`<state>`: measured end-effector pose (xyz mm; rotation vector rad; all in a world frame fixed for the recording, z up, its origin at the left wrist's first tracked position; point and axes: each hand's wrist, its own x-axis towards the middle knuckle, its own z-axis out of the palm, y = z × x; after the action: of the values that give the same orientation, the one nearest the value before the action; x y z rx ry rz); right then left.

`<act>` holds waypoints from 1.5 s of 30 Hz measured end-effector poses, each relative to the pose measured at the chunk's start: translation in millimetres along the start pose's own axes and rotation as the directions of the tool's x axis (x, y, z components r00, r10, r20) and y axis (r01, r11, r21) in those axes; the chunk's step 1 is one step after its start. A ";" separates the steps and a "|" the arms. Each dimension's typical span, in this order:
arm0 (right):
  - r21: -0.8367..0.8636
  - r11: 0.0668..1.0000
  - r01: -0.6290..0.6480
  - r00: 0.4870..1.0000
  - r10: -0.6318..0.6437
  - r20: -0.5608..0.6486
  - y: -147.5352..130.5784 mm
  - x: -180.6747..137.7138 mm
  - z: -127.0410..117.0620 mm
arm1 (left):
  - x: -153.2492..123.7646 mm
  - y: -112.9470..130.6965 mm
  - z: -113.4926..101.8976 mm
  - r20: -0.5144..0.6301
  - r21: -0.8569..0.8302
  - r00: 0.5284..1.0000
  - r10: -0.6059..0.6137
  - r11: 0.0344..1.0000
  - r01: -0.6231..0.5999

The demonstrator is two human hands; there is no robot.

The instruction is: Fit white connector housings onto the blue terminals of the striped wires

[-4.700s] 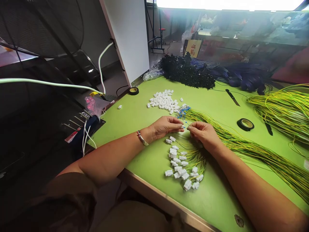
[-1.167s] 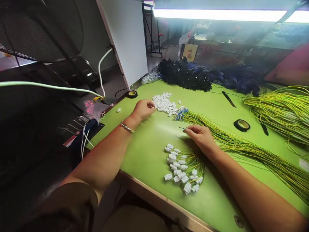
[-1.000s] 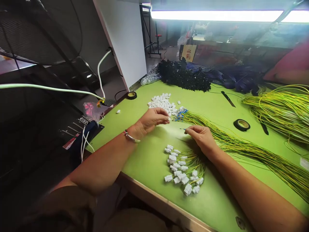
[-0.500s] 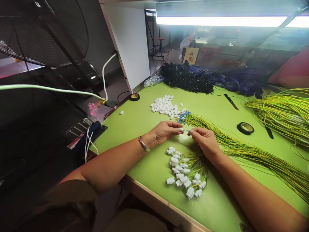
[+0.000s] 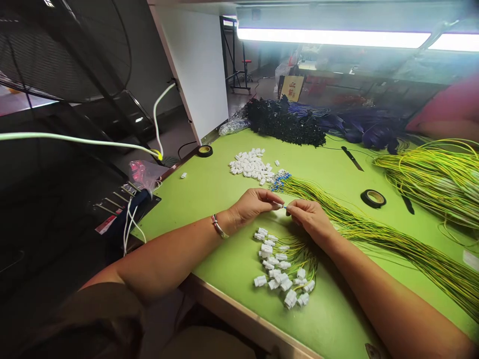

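Observation:
My left hand (image 5: 254,204) pinches a small white connector (image 5: 277,204) at its fingertips. My right hand (image 5: 309,218) pinches the blue-tipped end of a yellow-green wire (image 5: 285,207), and the tip meets the connector. Both hands rest on the green table (image 5: 220,209). Just below them lies a cluster of wires with white connectors fitted (image 5: 280,267). A loose pile of white connectors (image 5: 251,167) sits beyond the hands, beside the blue tips of a long yellow-green wire bundle (image 5: 374,234).
A black tape roll (image 5: 373,198) and a dark knife (image 5: 352,157) lie right of the hands. Another tape roll (image 5: 204,150) sits at the table's left edge. Black parts (image 5: 284,122) and dark blue wires (image 5: 370,129) are heaped at the back. More yellow-green wire (image 5: 430,179) coils at right.
My left hand reached to the loose pile, took a white connector, and came back to meet my right hand, which kept holding the wire end. The two fingertips have now closed together.

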<state>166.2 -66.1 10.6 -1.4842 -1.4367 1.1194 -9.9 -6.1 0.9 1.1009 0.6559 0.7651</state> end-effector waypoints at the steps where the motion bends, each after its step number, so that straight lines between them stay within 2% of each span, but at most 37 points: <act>1: 0.001 1.000 -0.001 1.000 0.001 0.011 -0.5 0.1 -0.5 | -0.2 0.2 0.9 0.008 0.040 0.999 0.031 0.999 -0.031; 4: 0.011 1.000 0.011 0.999 -0.012 0.030 -0.9 0.6 -2.1 | -0.7 1.8 2.6 0.027 0.073 0.997 0.074 0.994 -0.075; 9: 0.023 0.999 0.043 0.996 -0.044 0.083 -0.4 0.5 -3.5 | 0.5 5.0 -1.2 0.060 -0.081 0.991 -0.119 0.989 0.124; 13: 0.078 0.997 0.014 0.990 -0.025 0.139 -0.4 -0.1 -3.8 | 2.6 10.6 -6.0 0.097 -0.067 0.978 -0.186 0.979 0.193; 16: 0.069 0.998 -0.001 0.988 -0.010 0.152 0.2 0.1 -4.0 | 2.6 13.0 -6.0 0.106 -0.013 0.979 -0.176 0.984 0.179; 25: -0.015 0.996 0.086 0.993 -0.085 0.082 2.8 2.8 1.0 | -2.3 6.1 5.7 -0.014 0.057 1.000 -0.019 0.998 0.019; 30: -0.067 0.986 0.150 0.988 -0.147 0.051 1.4 2.8 0.9 | -0.5 4.6 2.0 -0.022 0.010 0.998 -0.059 0.998 0.059; 37: -0.112 0.978 0.178 0.982 -0.170 0.080 4.1 1.6 2.6 | 3.2 0.6 -0.9 -0.003 0.021 0.997 -0.076 0.997 0.076; 45: -0.020 0.995 0.097 0.990 -0.094 0.107 4.3 1.7 -1.0 | 2.7 10.9 -2.9 0.050 0.020 0.994 -0.098 0.995 0.097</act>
<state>168.4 -64.6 6.7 -1.3753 -1.5833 1.1392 -12.9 0.4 10.1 1.0927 0.6697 0.6464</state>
